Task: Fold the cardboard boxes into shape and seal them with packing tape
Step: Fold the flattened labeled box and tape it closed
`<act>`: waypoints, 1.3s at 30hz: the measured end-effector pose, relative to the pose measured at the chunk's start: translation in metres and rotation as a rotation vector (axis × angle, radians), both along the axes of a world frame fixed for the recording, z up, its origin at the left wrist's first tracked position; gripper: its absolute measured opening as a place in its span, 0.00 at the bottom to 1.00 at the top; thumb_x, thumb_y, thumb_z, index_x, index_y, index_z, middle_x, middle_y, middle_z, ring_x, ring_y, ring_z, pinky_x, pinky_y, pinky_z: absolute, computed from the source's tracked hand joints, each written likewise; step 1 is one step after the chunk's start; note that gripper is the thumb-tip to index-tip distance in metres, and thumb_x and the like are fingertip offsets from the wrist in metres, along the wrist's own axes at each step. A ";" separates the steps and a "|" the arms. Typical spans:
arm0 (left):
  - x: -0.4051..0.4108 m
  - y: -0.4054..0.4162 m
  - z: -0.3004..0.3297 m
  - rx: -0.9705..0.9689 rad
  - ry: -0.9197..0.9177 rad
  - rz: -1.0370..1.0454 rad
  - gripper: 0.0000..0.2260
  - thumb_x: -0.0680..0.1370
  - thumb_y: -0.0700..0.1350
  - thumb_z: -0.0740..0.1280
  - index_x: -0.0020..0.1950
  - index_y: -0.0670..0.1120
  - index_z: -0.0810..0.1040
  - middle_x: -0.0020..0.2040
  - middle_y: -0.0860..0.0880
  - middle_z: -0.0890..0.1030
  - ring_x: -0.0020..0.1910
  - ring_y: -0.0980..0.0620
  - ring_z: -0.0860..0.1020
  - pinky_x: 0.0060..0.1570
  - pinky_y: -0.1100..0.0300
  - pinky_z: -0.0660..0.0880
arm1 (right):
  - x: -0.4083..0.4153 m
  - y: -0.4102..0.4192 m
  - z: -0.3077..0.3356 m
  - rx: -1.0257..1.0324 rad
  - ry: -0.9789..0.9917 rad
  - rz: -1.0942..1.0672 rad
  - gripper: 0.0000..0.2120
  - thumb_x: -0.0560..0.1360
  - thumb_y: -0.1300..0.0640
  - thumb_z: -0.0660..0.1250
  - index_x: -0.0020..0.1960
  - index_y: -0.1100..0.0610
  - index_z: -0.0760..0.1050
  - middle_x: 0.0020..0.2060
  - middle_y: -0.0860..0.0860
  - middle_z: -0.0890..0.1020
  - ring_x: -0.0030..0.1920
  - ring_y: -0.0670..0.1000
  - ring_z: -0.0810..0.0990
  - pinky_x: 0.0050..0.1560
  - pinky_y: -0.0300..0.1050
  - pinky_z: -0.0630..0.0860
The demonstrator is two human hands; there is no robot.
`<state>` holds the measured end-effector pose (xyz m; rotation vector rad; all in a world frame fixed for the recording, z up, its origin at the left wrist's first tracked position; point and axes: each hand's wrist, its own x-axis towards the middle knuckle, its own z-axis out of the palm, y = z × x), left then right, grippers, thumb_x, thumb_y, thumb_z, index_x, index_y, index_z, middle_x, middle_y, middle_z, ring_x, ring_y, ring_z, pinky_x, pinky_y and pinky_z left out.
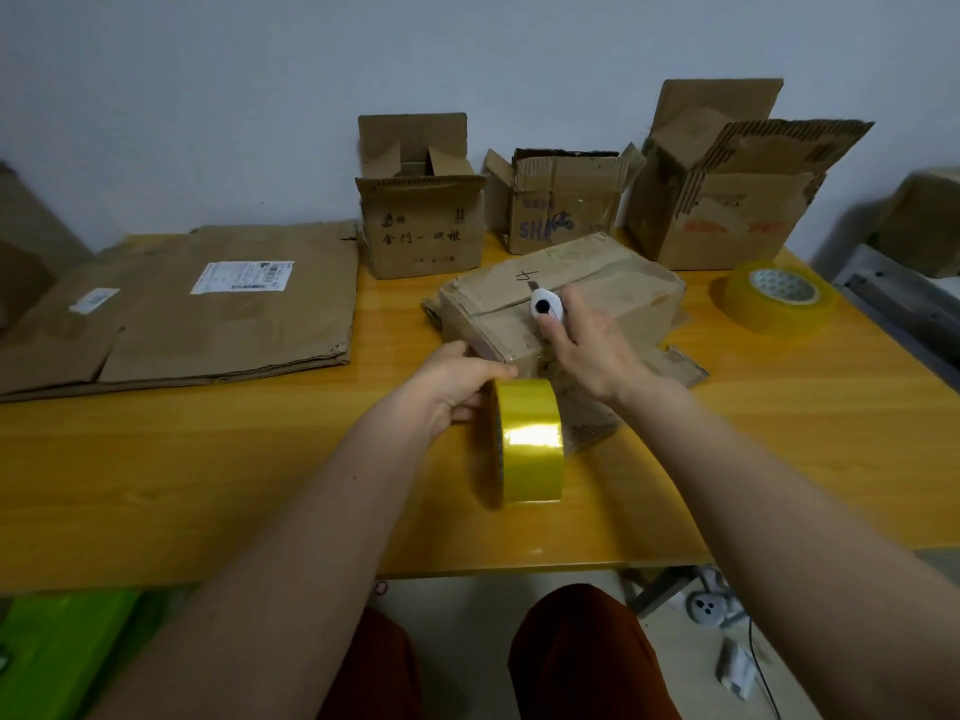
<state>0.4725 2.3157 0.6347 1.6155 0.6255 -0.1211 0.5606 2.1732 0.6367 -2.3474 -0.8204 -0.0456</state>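
Note:
A closed, worn cardboard box [613,291] lies on the yellow wooden table [208,459] in front of me. My left hand [454,389] grips a roll of yellow packing tape [530,441] standing on edge against the box's near side. My right hand [592,343] holds a small white cutter [544,305] over the box's top, its blade pointing away from me near the centre seam. A second tape roll [776,296] lies flat at the right.
Three open boxes stand along the wall: a left one [421,226], a middle one [563,200] and a large torn one [727,200]. Flattened cardboard [182,309] with labels covers the table's left. A green bin [57,652] sits on the floor.

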 end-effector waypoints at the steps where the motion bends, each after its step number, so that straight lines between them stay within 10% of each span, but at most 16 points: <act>1: 0.002 0.002 0.002 -0.001 -0.005 -0.012 0.16 0.72 0.40 0.73 0.57 0.50 0.76 0.52 0.44 0.83 0.53 0.45 0.80 0.60 0.44 0.75 | -0.002 0.000 -0.004 -0.002 -0.044 -0.041 0.11 0.81 0.46 0.54 0.52 0.54 0.65 0.40 0.51 0.75 0.41 0.54 0.74 0.39 0.48 0.66; 9: 0.009 0.009 0.012 -0.061 -0.054 -0.061 0.15 0.73 0.34 0.71 0.58 0.41 0.78 0.52 0.39 0.82 0.50 0.43 0.79 0.60 0.46 0.75 | -0.001 0.025 0.003 0.002 -0.314 -0.179 0.08 0.81 0.51 0.55 0.46 0.53 0.61 0.38 0.50 0.71 0.37 0.51 0.69 0.34 0.44 0.60; 13: -0.012 0.007 0.013 -0.070 -0.083 0.026 0.15 0.72 0.50 0.74 0.55 0.46 0.78 0.48 0.49 0.81 0.44 0.53 0.80 0.43 0.58 0.78 | 0.001 0.040 -0.011 -0.063 -0.359 -0.076 0.09 0.81 0.49 0.53 0.46 0.53 0.60 0.38 0.50 0.70 0.37 0.51 0.68 0.37 0.46 0.62; 16: -0.034 0.002 0.009 0.120 -0.065 0.063 0.27 0.68 0.57 0.75 0.62 0.51 0.71 0.52 0.55 0.75 0.50 0.54 0.76 0.49 0.55 0.76 | 0.004 0.043 -0.015 -0.052 -0.412 -0.114 0.09 0.81 0.50 0.53 0.46 0.54 0.61 0.37 0.51 0.68 0.37 0.52 0.66 0.38 0.46 0.60; 23: -0.050 -0.022 0.008 -0.233 -0.097 0.064 0.32 0.67 0.49 0.77 0.67 0.43 0.70 0.58 0.45 0.80 0.52 0.48 0.81 0.52 0.52 0.79 | 0.015 0.044 -0.008 -0.115 -0.304 -0.020 0.08 0.82 0.52 0.53 0.47 0.55 0.61 0.41 0.52 0.68 0.49 0.55 0.69 0.64 0.52 0.61; 28: -0.060 -0.043 -0.005 -0.296 -0.016 0.128 0.39 0.66 0.51 0.78 0.73 0.45 0.65 0.63 0.43 0.76 0.54 0.44 0.80 0.53 0.47 0.78 | 0.015 0.046 -0.008 -0.096 -0.273 -0.044 0.08 0.82 0.52 0.52 0.49 0.56 0.63 0.44 0.52 0.69 0.49 0.54 0.68 0.55 0.49 0.64; 31: -0.054 -0.044 -0.002 -0.383 -0.013 0.100 0.30 0.68 0.51 0.77 0.66 0.45 0.72 0.54 0.42 0.82 0.44 0.45 0.83 0.43 0.50 0.81 | 0.015 0.048 -0.008 -0.086 -0.277 -0.072 0.08 0.81 0.51 0.53 0.50 0.56 0.65 0.43 0.52 0.70 0.46 0.52 0.67 0.50 0.48 0.64; 34: -0.045 -0.040 -0.004 -0.278 0.042 0.134 0.23 0.70 0.60 0.73 0.59 0.48 0.78 0.52 0.48 0.83 0.50 0.47 0.81 0.55 0.50 0.77 | 0.016 0.046 -0.005 -0.069 -0.208 -0.058 0.08 0.81 0.51 0.54 0.49 0.55 0.64 0.42 0.52 0.72 0.44 0.52 0.70 0.43 0.46 0.66; 39: -0.027 -0.036 -0.003 -0.301 -0.019 0.231 0.09 0.72 0.46 0.73 0.47 0.41 0.81 0.38 0.44 0.82 0.34 0.48 0.80 0.39 0.58 0.78 | 0.016 0.035 0.012 0.226 0.139 -0.004 0.10 0.80 0.51 0.61 0.52 0.58 0.69 0.43 0.53 0.76 0.44 0.55 0.75 0.44 0.53 0.73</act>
